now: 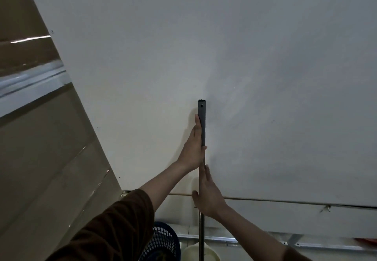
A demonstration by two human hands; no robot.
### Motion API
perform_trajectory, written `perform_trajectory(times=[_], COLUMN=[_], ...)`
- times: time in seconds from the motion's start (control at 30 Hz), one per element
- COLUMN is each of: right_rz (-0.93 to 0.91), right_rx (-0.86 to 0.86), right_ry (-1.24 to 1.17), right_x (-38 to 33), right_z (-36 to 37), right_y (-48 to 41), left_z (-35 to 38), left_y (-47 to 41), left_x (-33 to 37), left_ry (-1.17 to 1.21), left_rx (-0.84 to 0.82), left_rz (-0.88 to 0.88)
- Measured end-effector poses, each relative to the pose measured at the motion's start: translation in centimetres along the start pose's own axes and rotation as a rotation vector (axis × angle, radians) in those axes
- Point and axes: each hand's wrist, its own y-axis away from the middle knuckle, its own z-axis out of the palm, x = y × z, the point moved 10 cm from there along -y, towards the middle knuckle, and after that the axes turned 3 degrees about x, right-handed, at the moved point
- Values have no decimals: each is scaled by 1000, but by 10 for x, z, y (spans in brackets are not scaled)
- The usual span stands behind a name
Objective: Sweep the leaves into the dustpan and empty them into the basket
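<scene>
A broom handle (201, 158) is seen standing upright at the centre of the frame, against a pale wall (265, 56). Its dark grip section ends at centre frame with a small hole near the top; below the hands a thinner metal shaft runs down to the bottom edge. The broom head is out of view.

The left hand (192, 148) is laid flat along the left side of the grip, fingers extended upward and the thumb hooked across the shaft; it is not closed around it. The right hand (208, 195) is placed lower, palm against the shaft with fingers spread and open, the thumb showing on the left side. A full clasp is not shown by either hand. A dark brown sleeve (114, 230) covers the left forearm at lower left.

A blue perforated basket (163, 242) is partly visible at the bottom edge, left of the shaft. A cream dustpan (191, 252) lies just beside it, touching or behind the shaft; which cannot be told. No leaves are seen.

The wall's lower edge is marked by a thin rod (285, 200) running across lower right, with a metal rail (265, 241) beneath. A brown panel (30, 158) bounds the left side along a diagonal edge. Open room lies right of the handle. No readable writing or brand is visible.
</scene>
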Motion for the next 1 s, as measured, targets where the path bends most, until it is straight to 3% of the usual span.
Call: perform_trajectory(times=[0.43, 0.8, 1.0], right_rz=[94, 123, 124], right_rx=[-99, -130, -114], right_ry=[147, 266, 338], right_x=[8, -2, -14], right_z=[-8, -16, -35], right_y=[-11, -13, -9], left_z=[5, 5, -18], left_y=[-1, 15, 28], left_x=[3, -25, -38], left_ry=[-131, -585, -766], left_rx=[-176, -279, -189], left_rz=[-9, 17, 29])
